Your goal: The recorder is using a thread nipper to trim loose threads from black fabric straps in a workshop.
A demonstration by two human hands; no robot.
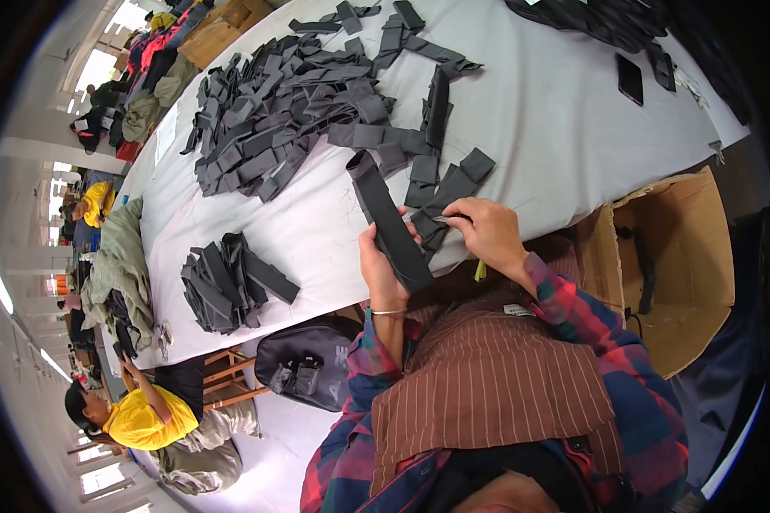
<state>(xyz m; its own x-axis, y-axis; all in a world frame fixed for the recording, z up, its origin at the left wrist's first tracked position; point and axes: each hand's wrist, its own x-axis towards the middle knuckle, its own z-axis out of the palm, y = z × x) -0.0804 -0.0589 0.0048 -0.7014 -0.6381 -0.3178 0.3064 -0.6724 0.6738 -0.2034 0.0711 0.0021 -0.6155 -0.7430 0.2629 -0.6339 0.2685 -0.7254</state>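
A folded dark grey fabric strip [389,227] lies across my left hand [382,267], the thumb and fingers closed around its lower half. Close to its right side, my right hand [488,229] is pinched. A small pale tip shows at these fingers, too small to name. A yellow-green piece [480,271] shows just below that hand, and I cannot tell whether it is held. Under and beyond the fingers, more grey fabric strips [458,181] lie chained over the white table [522,128].
A big heap of grey strips [274,111] covers the table's far left, with a smaller pile [231,282] nearer. A phone [630,79] lies far right. An open cardboard box [676,265] stands at my right, a dark bag [304,359] below the edge. A person in yellow [150,419] works at left.
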